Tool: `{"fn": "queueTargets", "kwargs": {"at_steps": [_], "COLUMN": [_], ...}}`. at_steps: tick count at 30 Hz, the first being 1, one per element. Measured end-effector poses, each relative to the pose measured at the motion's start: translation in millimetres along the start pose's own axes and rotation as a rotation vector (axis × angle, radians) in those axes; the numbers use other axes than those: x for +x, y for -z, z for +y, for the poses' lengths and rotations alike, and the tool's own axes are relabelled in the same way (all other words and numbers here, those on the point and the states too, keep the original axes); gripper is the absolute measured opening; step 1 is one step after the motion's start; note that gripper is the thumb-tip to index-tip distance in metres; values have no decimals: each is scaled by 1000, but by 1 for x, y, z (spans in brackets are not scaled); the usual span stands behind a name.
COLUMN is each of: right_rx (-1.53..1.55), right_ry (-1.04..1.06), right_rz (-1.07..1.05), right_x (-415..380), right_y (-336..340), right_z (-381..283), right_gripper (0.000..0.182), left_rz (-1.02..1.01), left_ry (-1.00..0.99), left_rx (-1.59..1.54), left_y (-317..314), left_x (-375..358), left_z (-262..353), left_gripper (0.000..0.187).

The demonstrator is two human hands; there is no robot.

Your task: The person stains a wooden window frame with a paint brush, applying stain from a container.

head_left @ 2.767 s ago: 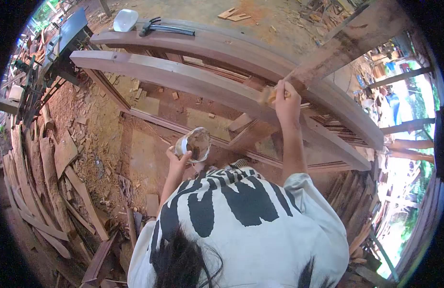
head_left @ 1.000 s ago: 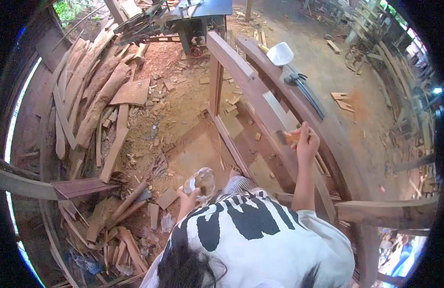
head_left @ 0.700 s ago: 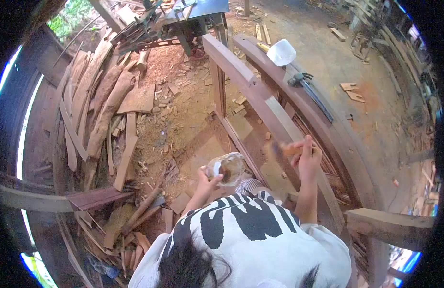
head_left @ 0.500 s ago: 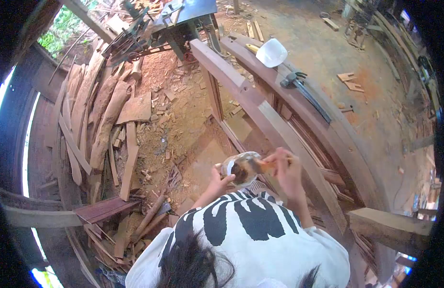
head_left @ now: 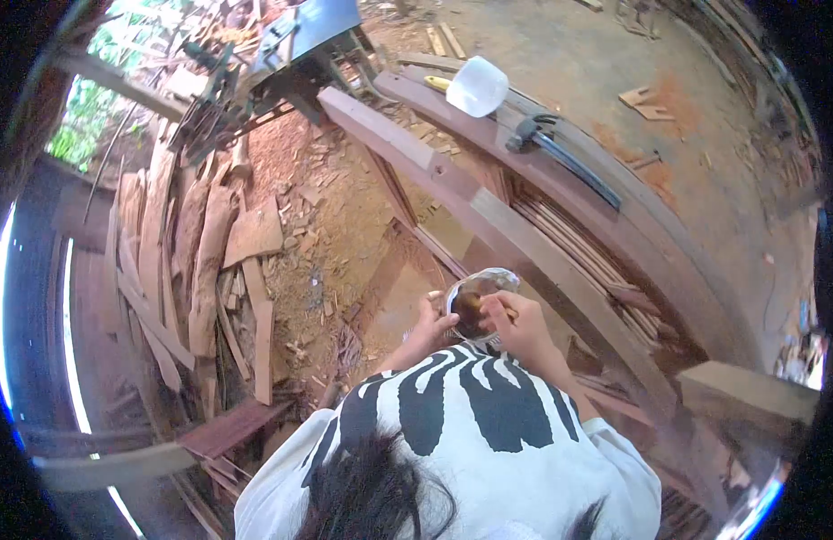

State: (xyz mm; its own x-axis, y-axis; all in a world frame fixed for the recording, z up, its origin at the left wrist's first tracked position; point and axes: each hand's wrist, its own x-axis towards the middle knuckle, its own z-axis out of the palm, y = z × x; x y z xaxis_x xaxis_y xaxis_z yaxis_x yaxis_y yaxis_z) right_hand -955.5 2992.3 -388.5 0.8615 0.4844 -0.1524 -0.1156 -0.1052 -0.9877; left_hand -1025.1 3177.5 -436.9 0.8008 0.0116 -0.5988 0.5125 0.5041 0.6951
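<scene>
In the head view, my left hand (head_left: 427, 326) grips the left side of a clear, round plastic container (head_left: 490, 275), its thumb on the rim. Brown residue or liquid coats the inside. My right hand (head_left: 523, 335) is closed over the right side of the container's mouth, around the wooden handle of a brush (head_left: 512, 315). The brush's far end is hidden by the fingers and the container. Both hands are close in front of my white-and-black shirt, left of a long wooden beam (head_left: 516, 236).
A second beam (head_left: 561, 184) carries a claw hammer (head_left: 570, 162) and a white plastic scoop-like container (head_left: 478, 87) beside a yellow handle (head_left: 437, 82). Planks and offcuts (head_left: 214, 261) pile up at left. A machine with a metal table (head_left: 319, 27) stands at the back.
My right hand has moved left and inward with the brush, over the container's mouth. The container is now more upright, its opening facing me. The camera view has shifted slightly.
</scene>
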Motion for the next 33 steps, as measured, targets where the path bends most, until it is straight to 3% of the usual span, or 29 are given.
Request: {"fn": "queueTargets", "kwargs": {"at_steps": [1, 4, 5, 7, 8, 10, 11, 14, 15, 16, 17, 19, 20, 21, 22, 23, 25, 28, 33], "right_rx": [114, -6, -100, 33, 233, -284, -195, -352, -595, -843, -935, -835, -941, -1129, -1102, -1071, -1085, -1169, -1058], "right_ry": [-177, -159, -27, 16, -20, 151, -120, -136, -119, -102, -382, -481, -197, -196, -128, -204, 66, 4, 206], "right_rz": [-13, 203, 337, 674, 901, 1144, 1383, 1592, 1641, 1673, 1542, 1540, 1498, 1439, 1363, 1303, 1273, 1177, 1032], "right_x": [-4, -13, -18, -36, -47, -83, -91, -104, -94, -88, -82, -38, -17, 6, 32, 57, 109, 177, 264], "right_y": [2, 10, 17, 37, 38, 89, 83, 95, 95, 93, 90, 65, 55, 40, 27, 9, -21, -63, -126], "right_z": [-9, -18, -17, 1, -22, -5, -49, -48, -42, -36, -37, -31, -14, -10, -12, -21, -26, -46, -59], "right_gripper": [35, 40, 42, 41, 43, 51, 49, 47, 46, 45, 44, 41, 37, 32, 28, 26, 25, 23, 28], "left_rz": [-52, -153, -164, -192, -192, -238, -257, -266, -229, -189, -172, -147, -110, -116, -122, -140, -148, -92, -4], "left_ry": [0, 20, 28, 48, 58, 28, 32, 48, 124, 199, 201, 194, 184, 272, 286, 231, 147, 132, 68], "left_rx": [121, 315, 375, 388, 381, 559, 486, 386, 352, 316, 303, 313, 319, 303, 305, 269, 281, 261, 361], "left_y": [13, 23, 24, 21, 24, 52, 69, 98, 101, 105, 112, 131, 141, 147, 162, 179, 211, 240, 290], "left_x": [14, 39, 43, 47, 48, 64, 73, 83, 79, 76, 78, 87, 91, 90, 96, 105, 123, 134, 136], "left_z": [-9, -13, -10, 7, 16, 24, 24, 57, 79, 98, 111, 131, 142, 160, 165, 167, 171, 187, 207], "left_gripper": [70, 74, 75, 76, 76, 75, 75, 71, 71, 70, 65, 62, 59, 55, 55, 56, 59, 63, 67]}}
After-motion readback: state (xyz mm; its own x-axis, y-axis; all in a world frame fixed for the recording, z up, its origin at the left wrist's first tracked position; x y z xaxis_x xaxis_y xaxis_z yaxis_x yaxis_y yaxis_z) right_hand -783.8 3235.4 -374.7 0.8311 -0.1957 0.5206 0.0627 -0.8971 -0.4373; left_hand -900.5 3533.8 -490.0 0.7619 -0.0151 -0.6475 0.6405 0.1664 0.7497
